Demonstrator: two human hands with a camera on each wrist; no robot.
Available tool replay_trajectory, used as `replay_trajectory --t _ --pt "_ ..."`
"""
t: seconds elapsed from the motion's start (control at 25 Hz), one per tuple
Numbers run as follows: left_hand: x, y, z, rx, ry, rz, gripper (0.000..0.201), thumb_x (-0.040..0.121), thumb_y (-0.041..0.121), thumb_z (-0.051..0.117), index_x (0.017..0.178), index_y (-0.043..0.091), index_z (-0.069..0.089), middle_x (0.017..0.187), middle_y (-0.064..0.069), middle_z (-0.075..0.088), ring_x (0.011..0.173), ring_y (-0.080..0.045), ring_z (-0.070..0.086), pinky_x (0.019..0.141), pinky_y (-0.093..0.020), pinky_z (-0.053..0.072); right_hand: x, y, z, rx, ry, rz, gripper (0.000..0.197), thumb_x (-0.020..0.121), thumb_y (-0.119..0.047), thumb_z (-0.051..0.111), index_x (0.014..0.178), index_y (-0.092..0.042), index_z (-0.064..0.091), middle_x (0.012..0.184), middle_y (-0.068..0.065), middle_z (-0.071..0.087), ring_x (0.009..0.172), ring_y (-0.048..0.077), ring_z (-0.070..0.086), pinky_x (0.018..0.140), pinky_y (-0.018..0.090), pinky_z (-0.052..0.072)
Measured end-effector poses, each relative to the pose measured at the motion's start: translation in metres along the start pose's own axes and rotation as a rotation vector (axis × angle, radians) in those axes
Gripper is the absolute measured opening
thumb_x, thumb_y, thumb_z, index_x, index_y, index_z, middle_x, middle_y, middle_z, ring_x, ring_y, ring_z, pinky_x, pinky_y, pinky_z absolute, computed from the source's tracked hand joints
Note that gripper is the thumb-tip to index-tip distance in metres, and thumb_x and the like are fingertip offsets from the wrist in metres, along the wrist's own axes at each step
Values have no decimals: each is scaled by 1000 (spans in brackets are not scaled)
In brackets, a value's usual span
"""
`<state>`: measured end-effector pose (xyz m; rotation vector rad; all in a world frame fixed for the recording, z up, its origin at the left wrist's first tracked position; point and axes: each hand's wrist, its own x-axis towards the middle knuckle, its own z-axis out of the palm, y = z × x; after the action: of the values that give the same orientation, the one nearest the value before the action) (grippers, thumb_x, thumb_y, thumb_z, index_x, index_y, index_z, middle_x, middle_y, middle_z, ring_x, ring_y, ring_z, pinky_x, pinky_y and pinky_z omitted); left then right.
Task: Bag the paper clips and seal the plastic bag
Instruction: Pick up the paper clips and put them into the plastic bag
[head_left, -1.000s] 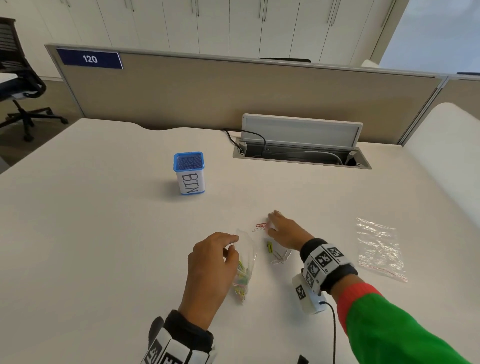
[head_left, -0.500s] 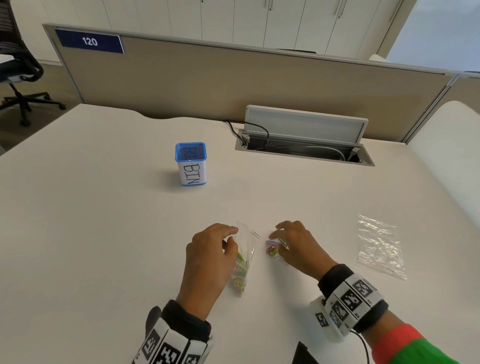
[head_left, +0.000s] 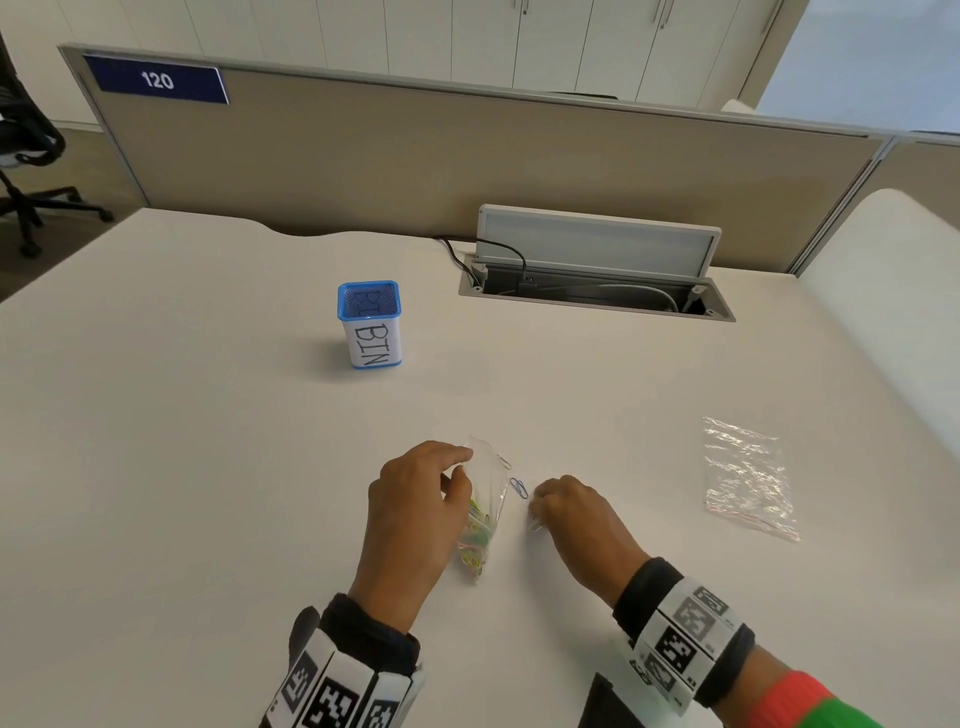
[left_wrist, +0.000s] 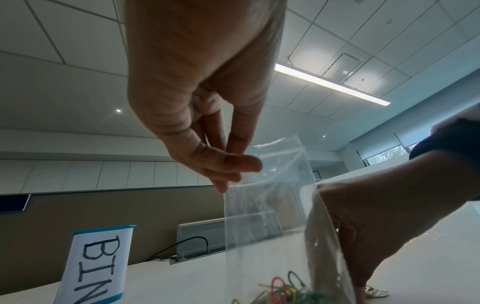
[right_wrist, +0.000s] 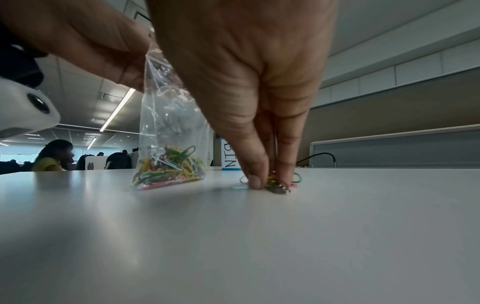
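- Two hands share the job: the left hand (head_left: 415, 512) pinches the top edge of the plastic bag (head_left: 483, 512) between thumb and fingertips, so the bag hangs upright with its bottom on the table (head_left: 208, 467), while the right hand (head_left: 576, 514) has its thumb and fingers pressed together round a small cluster of loose paper clips (right_wrist: 279, 183) just beside the bag.
- Most clips already lie in the bottom of the bag; a blue clip (head_left: 518, 487) and another by the bag's mouth lie loose on the table between the hands, so the bagging is not finished.
- Slipping is the first risk: the cluster is pinched at the fingertips only, and a thin clip could drop out as it is lifted and scatter.
- Missing the mouth is the second: the left hand holds only one side of the opening, so the film may sag shut and clips could strike the rim and fall outside.
- Spilling is the third: if the left pinch loosens, the bag could topple and pour out its contents.
- Sealing too early would leave the loose clips behind, and a clip caught in the strip would stop it closing.
- Well to the right lies a second, flat bag (head_left: 748, 478), and a blue-rimmed cup marked BIN (head_left: 370, 325) stands farther back.
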<state>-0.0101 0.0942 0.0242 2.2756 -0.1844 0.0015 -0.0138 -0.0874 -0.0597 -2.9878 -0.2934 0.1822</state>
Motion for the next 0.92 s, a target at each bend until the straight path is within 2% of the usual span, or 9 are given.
replay_trajectory --t 0.12,0.24,0.32,0.4,0.48,0.56,0.64,0.8,0.92 --pt "-1 1 -1 1 -3 5 25 89 19 53 110 16 64 115 0 67 80 -20 68 86 -33 54 4 6 -6 66 13 80 23 87 2 50 94 -6 70 95 11 68 85 25 63 76 30 51" --pt "-3 1 -1 4 -3 0 24 89 21 52 110 17 63 115 1 67 80 -19 67 88 -33 53 7 14 -21 372 66 236 17 75 2 63 81 -7 75 79 8 74 73 20 67 76 31 56" --pt "-4 1 -1 1 -1 -8 25 89 20 52 110 17 63 115 0 67 81 -20 67 89 -35 53 7 16 -34 533 85 332 16 68 5 68 76 -6 76 66 7 70 61 17 64 69 28 58" --pt "-4 1 -1 -1 -2 -15 25 89 20 53 111 17 63 115 -1 67 82 -21 67 89 -36 53 6 15 -50 701 118 380 11 68 3 72 75 -6 75 64 10 70 52 15 61 62 22 56" --pt "-4 2 -1 -1 -10 -26 26 88 21 53 112 16 63 116 -3 67 84 -22 68 90 -37 53 4 6 -70 888 178 374 9 69 1 75 74 -6 75 68 16 73 53 16 63 64 24 57" --pt "-4 4 0 -4 -12 -37 27 88 21 53 113 16 62 116 -4 67 86 -23 68 91 -37 53 1 -7 -89 1000 213 303 10 68 -1 77 75 -8 76 69 14 74 55 14 65 68 25 58" --pt "-4 6 2 -7 -14 -44 27 89 22 53 113 16 62 118 -4 66 88 -23 68 91 -36 53 -3 -21 -101 1010 171 212 10 70 -4 78 78 -8 76 68 8 74 55 11 66 68 21 58" --pt "-6 8 5 -17 -19 -50 26 88 21 54 112 16 62 119 -5 65 93 -23 67 92 -39 53 -5 -40 -100 824 100 121 11 73 -5 76 83 -8 75 67 5 72 57 9 67 62 10 55" --pt "-7 10 7 -18 -17 -48 26 88 20 55 112 14 62 118 -7 66 93 -24 67 93 -41 52 -7 -42 -95 780 108 105 17 75 -4 74 92 -6 75 81 10 76 65 14 72 68 12 57"
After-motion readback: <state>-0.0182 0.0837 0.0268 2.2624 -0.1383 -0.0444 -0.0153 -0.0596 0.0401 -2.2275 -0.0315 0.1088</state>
